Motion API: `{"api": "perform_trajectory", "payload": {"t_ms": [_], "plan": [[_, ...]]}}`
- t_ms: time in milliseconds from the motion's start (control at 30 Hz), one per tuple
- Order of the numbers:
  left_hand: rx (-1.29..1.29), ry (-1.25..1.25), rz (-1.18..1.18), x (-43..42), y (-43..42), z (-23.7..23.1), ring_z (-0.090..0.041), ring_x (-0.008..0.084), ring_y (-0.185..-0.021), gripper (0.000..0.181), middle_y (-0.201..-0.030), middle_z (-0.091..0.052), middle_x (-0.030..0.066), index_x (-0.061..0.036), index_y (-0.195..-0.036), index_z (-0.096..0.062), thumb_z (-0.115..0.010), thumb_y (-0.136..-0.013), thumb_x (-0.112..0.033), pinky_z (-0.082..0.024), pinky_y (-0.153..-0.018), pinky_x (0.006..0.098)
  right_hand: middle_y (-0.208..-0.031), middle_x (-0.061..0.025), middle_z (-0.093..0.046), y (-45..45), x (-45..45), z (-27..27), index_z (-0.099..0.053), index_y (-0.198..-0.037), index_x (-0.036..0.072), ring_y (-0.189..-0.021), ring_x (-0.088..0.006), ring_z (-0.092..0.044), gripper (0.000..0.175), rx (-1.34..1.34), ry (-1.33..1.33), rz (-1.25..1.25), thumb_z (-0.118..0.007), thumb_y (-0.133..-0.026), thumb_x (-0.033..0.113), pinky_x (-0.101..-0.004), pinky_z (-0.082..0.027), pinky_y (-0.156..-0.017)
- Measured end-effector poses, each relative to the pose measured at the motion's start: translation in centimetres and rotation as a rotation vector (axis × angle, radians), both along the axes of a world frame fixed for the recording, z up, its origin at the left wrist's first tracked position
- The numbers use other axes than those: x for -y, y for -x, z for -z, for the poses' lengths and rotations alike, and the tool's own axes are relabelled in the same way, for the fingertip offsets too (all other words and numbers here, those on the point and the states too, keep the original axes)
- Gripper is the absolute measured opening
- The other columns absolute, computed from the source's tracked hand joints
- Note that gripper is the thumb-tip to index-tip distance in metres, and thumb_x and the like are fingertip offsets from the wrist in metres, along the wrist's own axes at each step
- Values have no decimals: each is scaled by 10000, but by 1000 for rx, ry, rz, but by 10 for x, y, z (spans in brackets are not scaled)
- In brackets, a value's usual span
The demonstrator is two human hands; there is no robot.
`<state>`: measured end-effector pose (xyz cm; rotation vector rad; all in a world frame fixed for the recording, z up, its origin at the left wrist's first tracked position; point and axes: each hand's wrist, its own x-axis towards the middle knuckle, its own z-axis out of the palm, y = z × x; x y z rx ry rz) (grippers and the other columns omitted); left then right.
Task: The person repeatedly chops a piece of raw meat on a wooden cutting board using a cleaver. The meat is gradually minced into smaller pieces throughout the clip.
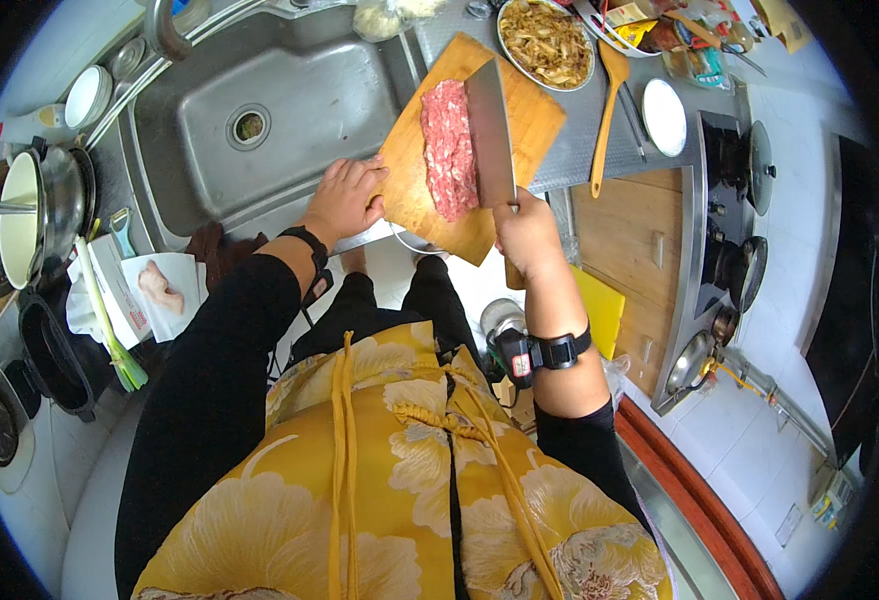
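Observation:
My right hand (pixel 529 236) is closed around the handle of a cleaver (pixel 492 139). The broad blade lies along the right side of a strip of minced raw meat (pixel 448 150). Under both is a wooden cutting board (pixel 471 244), set at a slant beside the sink and reaching over its edge. My left hand (pixel 347 196) rests at the board's left edge with its fingertips touching the wood, holding nothing. Behind the board stands a plate of cooked sliced food (pixel 546 43). A wooden spatula (pixel 608 112) lies to the right of the board.
The steel sink (pixel 312 112) is at the left. A white plate (pixel 664 118) lies near the gas stove (pixel 717 202). Pots (pixel 64 202), a green onion (pixel 105 322) and a piece of raw meat on paper (pixel 160 288) are at the far left. An open drawer front or cabinet (pixel 627 247) is at the right.

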<state>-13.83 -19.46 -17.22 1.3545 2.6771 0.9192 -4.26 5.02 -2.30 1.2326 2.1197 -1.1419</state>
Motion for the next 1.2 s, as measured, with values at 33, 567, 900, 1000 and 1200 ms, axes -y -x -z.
{"api": "perform_trajectory", "payload": {"t_ms": [33, 567, 900, 1000, 1200], "plan": [[1, -8, 0, 0, 0, -1, -533, 281, -1143, 463, -1264, -555, 111, -73, -1196, -568, -631, -752, -191, -373, -1045, 446, -897, -257, -659, 2, 0, -2, -630, -1181, 16, -851, -360, -641, 363, -24, -26, -108, -513, -900, 214, -412, -502, -774], [13, 22, 10, -1, 1, -4, -531, 283, -1137, 445, -1279, -552, 107, -79, -1186, -572, -635, -758, -183, -384, -1031, 437, -988, -308, -662, 13, 12, -2, -613, -1247, 59, -974, -428, -653, 403, -56, -89, -237, -519, -900, 242, -452, -511, -868], [-2, 26, -5, 1, -2, -2, -537, 272, -1151, 433, -1281, -554, 78, -96, -1203, -589, -609, -795, -242, -363, -1064, 456, -669, -151, -645, 4, 12, 20, -638, -1154, -6, -523, -230, -622, 331, -144, -111, -187, -563, -882, 168, -354, -497, -521], [9, 29, -13, 1, -3, -2, -537, 270, -1152, 432, -1283, -552, 76, -100, -1204, -587, -612, -796, -237, -361, -1065, 460, -877, -256, -658, 3, 10, 16, -643, -1178, 24, -810, -379, -640, 378, -153, -133, -163, -525, -905, 258, -426, -504, -749], [27, 16, 13, 0, -1, -3, -528, 273, -1161, 434, -1272, -547, 93, -87, -1202, -585, -625, -791, -221, -358, -1066, 456, -967, -313, -667, 8, 6, 13, -657, -1166, 13, -955, -458, -646, 413, -176, -147, -148, -511, -932, 321, -457, -507, -860]]}}
